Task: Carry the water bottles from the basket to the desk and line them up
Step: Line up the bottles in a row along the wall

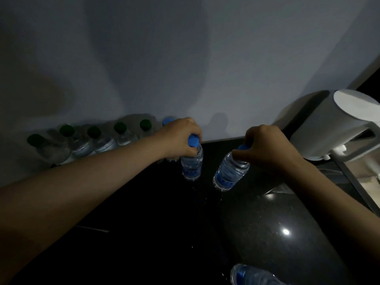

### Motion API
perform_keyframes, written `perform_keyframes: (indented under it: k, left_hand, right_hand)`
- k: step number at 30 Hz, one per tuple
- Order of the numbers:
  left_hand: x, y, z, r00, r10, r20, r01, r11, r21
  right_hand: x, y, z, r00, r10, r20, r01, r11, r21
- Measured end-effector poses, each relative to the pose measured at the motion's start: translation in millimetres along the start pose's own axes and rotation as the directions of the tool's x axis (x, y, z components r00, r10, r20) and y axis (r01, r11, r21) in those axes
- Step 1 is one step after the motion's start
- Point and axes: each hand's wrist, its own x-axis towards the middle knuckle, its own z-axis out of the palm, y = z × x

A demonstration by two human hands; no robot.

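head view, looking steeply down, close over desk

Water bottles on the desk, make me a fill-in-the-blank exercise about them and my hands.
The left hand grips the left bottle, whose cap is ___.
The right hand holds the right bottle ___ rather than upright.
The green-capped bottles along the wall number ___.
Missing words: blue; tilted; five.

You face a plain pale wall in dim light; below it runs a glossy black desk, a white kettle at its right end.
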Motion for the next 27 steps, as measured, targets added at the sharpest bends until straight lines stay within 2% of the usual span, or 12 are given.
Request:
perform_keyframes:
  k: [10,27]
  left_hand:
    - [53,-32,-1,1.0,0.013,0.026,-0.014,0.998,0.057]
    - [87,-55,2,0.998,-0.058,0.019,0.056,0.997,0.06]
  right_hand:
    - [40,5,19,1.0,0.002,0.031,-0.002,1.0,0.008]
    - [58,7,40,0.998,-0.04,0.058,0.037,0.998,0.042]
